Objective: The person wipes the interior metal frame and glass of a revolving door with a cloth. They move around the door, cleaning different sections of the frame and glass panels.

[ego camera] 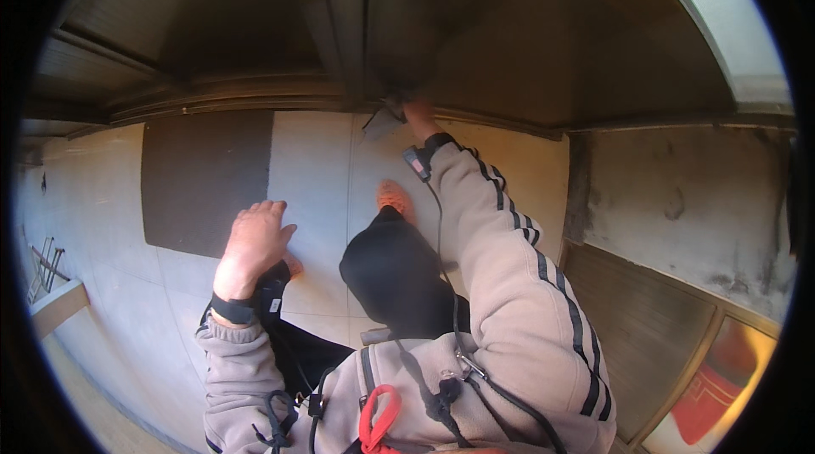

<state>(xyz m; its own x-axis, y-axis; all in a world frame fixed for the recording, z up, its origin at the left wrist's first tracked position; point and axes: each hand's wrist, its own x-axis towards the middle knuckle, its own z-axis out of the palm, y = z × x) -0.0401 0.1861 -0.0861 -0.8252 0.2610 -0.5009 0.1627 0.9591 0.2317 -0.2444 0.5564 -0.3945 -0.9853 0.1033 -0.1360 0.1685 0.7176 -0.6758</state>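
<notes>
My right hand (419, 119) reaches out to the lower part of a dark framed door (509, 59), close to the seam between its panels. Beside its fingers is a grey, cloth-like piece (382, 125); blur and shadow hide how the fingers hold anything. A small device on a cable (417, 164) is fixed at the right wrist. My left hand (258, 231) hangs over the tiled floor with its fingers together, the thumb apart, and nothing in it. It is near the edge of a dark brown mat (207, 180).
Light tiles (312, 167) cover the floor. A stained low wall (675, 193) stands at the right, with a red object (719, 390) behind a framed pane below it. A pale ledge (60, 307) and metal-framed item (48, 269) are at the far left.
</notes>
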